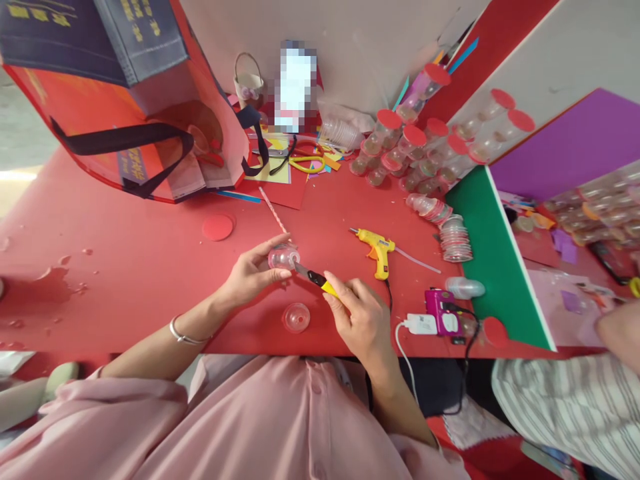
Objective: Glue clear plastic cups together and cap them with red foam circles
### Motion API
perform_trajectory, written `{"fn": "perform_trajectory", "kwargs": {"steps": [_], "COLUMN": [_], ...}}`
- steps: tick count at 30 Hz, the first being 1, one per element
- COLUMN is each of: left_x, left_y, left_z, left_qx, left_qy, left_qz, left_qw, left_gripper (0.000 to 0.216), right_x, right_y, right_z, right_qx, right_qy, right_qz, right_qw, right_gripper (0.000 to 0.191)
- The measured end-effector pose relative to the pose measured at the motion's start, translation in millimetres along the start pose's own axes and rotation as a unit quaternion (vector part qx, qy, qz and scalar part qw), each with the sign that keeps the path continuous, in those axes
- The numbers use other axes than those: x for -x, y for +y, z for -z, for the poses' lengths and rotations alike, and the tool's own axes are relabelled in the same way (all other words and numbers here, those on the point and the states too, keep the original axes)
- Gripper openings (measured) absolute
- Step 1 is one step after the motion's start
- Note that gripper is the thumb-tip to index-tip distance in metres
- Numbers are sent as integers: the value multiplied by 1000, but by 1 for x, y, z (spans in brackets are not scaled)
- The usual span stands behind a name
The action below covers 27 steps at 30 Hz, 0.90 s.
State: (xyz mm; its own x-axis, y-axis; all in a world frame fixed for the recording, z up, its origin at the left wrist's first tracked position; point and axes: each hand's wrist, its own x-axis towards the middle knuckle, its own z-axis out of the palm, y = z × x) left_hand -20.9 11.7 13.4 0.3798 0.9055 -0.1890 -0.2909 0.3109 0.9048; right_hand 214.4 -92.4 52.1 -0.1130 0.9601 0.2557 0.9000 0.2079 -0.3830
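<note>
My left hand [249,270] is closed around a small clear plastic cup [283,257], holding it on its side just above the red table [125,267]. My right hand [360,317] grips a yellow-and-black utility knife [320,281], and its blade tip touches the cup. A pink striped straw [273,209] lies on the table just behind the cup. A second clear plastic piece [296,317] rests on the table between my hands, near the front edge.
A yellow glue gun [379,248], a pink device [440,311] with a white charger [420,324], stacks of clear cups [455,238], red-lidded jars [415,150], scissors [305,160] and a red bag [125,100] surround the hands. A green divider [493,260] separates another person's sleeve [565,400] at right.
</note>
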Motion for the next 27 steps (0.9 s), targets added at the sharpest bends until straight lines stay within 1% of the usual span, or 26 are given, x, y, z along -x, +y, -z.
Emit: {"fn": "perform_trajectory", "kwargs": {"steps": [5, 9, 16, 21, 27], "left_x": [0, 0, 2, 1, 1], "left_y": [0, 2, 2, 4, 4], "left_z": [2, 3, 5, 5, 7], "left_qx": [-44, -57, -1, 0, 32], "left_qy": [6, 0, -54, -69, -106], "left_qz": [-21, -17, 29, 26, 27], "left_qw": [999, 998, 998, 997, 993], "left_gripper": [79, 80, 81, 79, 75], "right_x": [1, 0, 1, 0, -1], "right_y": [-2, -4, 1, 2, 3], "right_z": [-3, -2, -3, -2, 1], "right_qx": [19, 33, 62, 62, 74], "right_qy": [24, 46, 57, 55, 66], "right_qz": [4, 15, 30, 33, 45], "right_qw": [1000, 998, 996, 996, 994], "right_gripper": [39, 36, 36, 36, 36]}}
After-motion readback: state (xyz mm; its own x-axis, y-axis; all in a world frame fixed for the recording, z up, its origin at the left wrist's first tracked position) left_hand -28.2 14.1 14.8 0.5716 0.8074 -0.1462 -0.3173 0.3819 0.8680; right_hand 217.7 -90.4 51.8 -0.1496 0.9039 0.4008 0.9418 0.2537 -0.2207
